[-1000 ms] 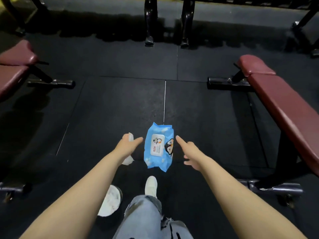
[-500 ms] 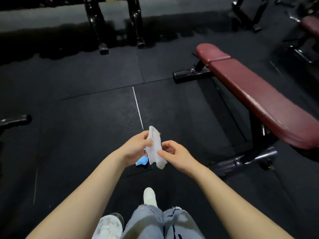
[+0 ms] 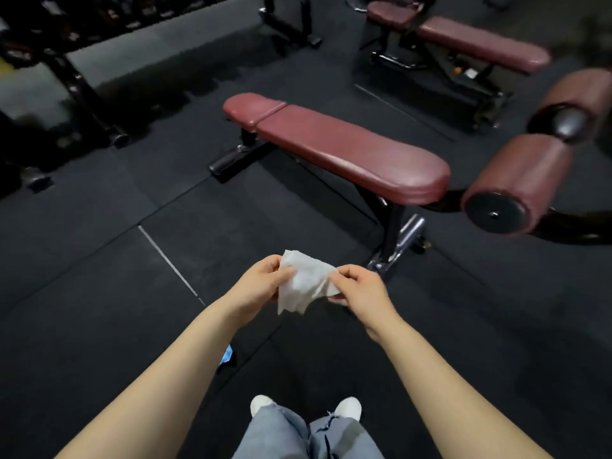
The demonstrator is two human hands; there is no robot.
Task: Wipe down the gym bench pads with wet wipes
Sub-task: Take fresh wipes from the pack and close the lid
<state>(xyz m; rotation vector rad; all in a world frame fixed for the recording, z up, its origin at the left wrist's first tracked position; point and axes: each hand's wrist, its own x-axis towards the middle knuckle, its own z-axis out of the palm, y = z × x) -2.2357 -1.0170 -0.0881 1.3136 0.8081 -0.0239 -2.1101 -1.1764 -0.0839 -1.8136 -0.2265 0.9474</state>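
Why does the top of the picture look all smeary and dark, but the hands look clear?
In the head view, the far rack at top left is dim and streaked with motion blur, the roller pad at the right edge is soft and stretched by the wide lens, while the white wipe held between the left hand and right hand is bright and sharp.
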